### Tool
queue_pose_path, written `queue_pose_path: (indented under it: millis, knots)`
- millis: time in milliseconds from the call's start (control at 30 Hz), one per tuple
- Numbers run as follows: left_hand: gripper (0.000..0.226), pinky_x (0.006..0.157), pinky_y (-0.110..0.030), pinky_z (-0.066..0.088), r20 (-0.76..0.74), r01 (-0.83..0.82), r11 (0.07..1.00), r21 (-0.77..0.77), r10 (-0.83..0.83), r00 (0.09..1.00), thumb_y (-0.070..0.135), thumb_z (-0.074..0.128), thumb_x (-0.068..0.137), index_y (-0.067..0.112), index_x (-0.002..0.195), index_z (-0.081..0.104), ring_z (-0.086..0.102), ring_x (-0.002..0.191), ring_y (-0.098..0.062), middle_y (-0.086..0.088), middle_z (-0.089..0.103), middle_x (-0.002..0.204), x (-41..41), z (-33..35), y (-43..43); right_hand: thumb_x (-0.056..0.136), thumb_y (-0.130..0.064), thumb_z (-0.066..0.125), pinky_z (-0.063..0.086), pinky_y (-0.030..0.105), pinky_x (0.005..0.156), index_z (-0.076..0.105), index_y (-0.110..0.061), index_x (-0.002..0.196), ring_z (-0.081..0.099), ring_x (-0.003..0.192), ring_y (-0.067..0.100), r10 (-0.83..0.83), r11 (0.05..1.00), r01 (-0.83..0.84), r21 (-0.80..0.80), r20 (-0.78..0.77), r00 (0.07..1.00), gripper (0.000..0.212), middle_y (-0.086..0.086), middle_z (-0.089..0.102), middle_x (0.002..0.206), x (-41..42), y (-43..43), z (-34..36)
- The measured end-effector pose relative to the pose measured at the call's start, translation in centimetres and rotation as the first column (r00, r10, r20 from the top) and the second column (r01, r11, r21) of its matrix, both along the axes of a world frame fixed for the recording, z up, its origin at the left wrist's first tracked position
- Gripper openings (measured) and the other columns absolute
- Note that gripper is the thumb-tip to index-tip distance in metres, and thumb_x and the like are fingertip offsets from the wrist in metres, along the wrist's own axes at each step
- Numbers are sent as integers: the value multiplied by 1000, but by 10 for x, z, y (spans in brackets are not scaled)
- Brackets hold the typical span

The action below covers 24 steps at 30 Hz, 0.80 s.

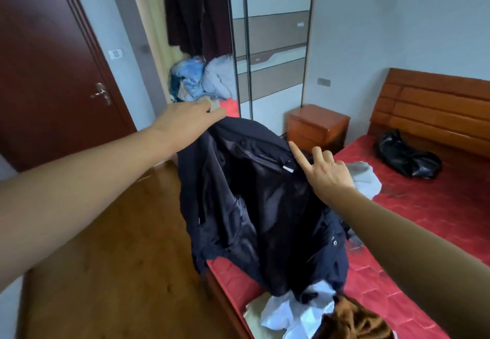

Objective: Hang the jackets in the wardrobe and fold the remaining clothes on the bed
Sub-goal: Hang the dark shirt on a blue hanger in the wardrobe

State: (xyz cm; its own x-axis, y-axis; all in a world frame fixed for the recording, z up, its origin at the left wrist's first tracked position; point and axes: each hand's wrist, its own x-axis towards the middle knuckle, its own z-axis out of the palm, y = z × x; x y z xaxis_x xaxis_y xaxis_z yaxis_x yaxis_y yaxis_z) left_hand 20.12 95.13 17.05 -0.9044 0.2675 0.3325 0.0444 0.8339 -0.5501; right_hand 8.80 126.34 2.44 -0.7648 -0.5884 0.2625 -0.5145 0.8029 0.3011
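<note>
The jacket (pixel 254 206), dark navy and padded, was held up over the near corner of the bed (pixel 413 222), its hem trailing onto the red cover and onto a heap of white clothes (pixel 297 312) there. The left hand (pixel 185 121) gripped one shoulder at the top edge, fingers (pixel 212 110) curled over the cloth and partly hidden behind it. The right hand (pixel 326 171) met the collar on the other side; its forefinger stretched up along the fabric while the other fingers were bent, and whether they pinched the collar could not be told.

The jacket looked soft and limp, sagging in deep folds between the two hands, with a slick lining showing inside. It seemed fairly bulky and moderately heavy, likely to slide through a loose grip. The best holds appeared to be the two shoulder seams or the collar near the small white tag (pixel 289 167), where the cloth is doubled and a hanger would go in.

The wardrobe (pixel 201 33) stood open beyond, dark coats hanging inside. A black garment (pixel 405 158) and a pale one (pixel 366 179) lay farther up the bed.
</note>
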Motion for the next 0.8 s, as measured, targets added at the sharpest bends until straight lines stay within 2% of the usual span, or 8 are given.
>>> queue_pose_path:
  millis: [167,267,367,433,500,567,700,800]
  knots:
    - [81,51,-37,38,3,-232,968,92,233,973,-10,47,79,36,140,21,57,68,-35,-8,44,92,62,7,-57,83,-9,64,53,42,63,-33,-39,151,47,99,32,132,991,-132,32,11,991,122,12,40,119,3,-43,0]
    - [85,53,-40,46,1,-349,933,92,351,937,-9,51,83,39,145,16,58,74,-34,-10,48,113,102,10,-102,84,-3,65,50,42,63,-33,-42,150,50,107,34,212,976,-214,28,53,976,124,13,42,126,0,-71,10]
    - [89,55,-41,52,43,-327,945,-6,327,944,-12,57,82,36,146,19,53,106,-30,-4,42,136,134,3,-145,84,2,63,52,45,71,-5,-42,154,50,113,35,269,963,-270,-6,103,958,107,11,43,125,-4,-115,42]
    - [80,53,-40,52,98,-237,971,-23,238,966,-17,48,74,32,136,33,53,105,-28,-3,46,135,153,-1,-175,87,0,57,51,43,70,27,-32,146,51,110,35,269,963,-266,-48,78,960,74,11,45,118,-6,-149,63]
    - [68,75,-44,55,161,-202,979,-41,206,965,-18,46,67,28,118,46,56,101,-26,-4,51,128,165,-3,-204,89,-4,53,44,39,70,50,-23,129,51,109,35,245,966,-238,-100,71,967,45,11,48,113,-11,-184,80]
    - [55,98,-45,48,234,-226,973,-46,230,945,-17,51,66,25,101,51,53,99,-22,0,51,119,173,-7,-234,89,-5,52,47,40,77,61,-19,118,53,110,37,230,963,-212,-166,102,968,34,12,53,112,-13,-222,93]
    - [48,57,-35,42,204,-376,912,163,341,918,-10,49,81,29,106,63,47,77,-14,10,45,95,180,-16,-300,85,-7,53,52,41,80,65,-13,111,61,100,41,264,909,-205,-363,121,957,30,19,66,107,-9,-299,113]
    - [37,63,-43,46,195,-450,823,346,407,893,-4,45,86,31,91,54,49,75,-19,9,44,85,183,-14,-342,80,-2,55,49,43,66,46,-16,118,57,81,39,346,885,-300,-357,70,936,41,20,62,104,-1,-352,121]
